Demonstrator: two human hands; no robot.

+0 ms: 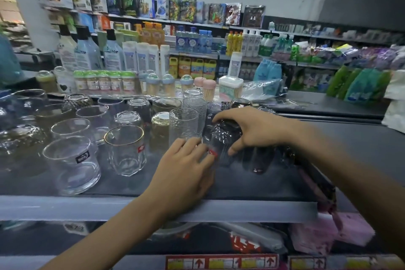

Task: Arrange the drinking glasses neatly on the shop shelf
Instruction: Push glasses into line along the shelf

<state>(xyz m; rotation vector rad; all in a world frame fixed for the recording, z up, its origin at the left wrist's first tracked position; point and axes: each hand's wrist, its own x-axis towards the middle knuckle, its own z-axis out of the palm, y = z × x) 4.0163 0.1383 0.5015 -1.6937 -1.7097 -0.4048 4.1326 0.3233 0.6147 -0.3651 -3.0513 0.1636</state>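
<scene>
Several clear drinking glasses stand in rows on the dark shop shelf (241, 184). A dark tinted glass (219, 138) with a red sticker stands near the middle, right of a tall textured clear glass (183, 124). My right hand (252, 127) grips the tinted glass from above, fingers curled over its top and thumb down its side. My left hand (186, 171) lies low on the shelf with its fingertips touching the glass's base. A gold-rimmed glass (125, 149) and a wide tumbler with a black label (72, 162) stand at the front left.
Toothpick jars (105, 82) and small containers line the back of the shelf. The right half of the shelf (350, 142) holds no glasses. Pink packets (328, 232) lie on the shelf below. Across the aisle stand shelves of bottles (192, 39).
</scene>
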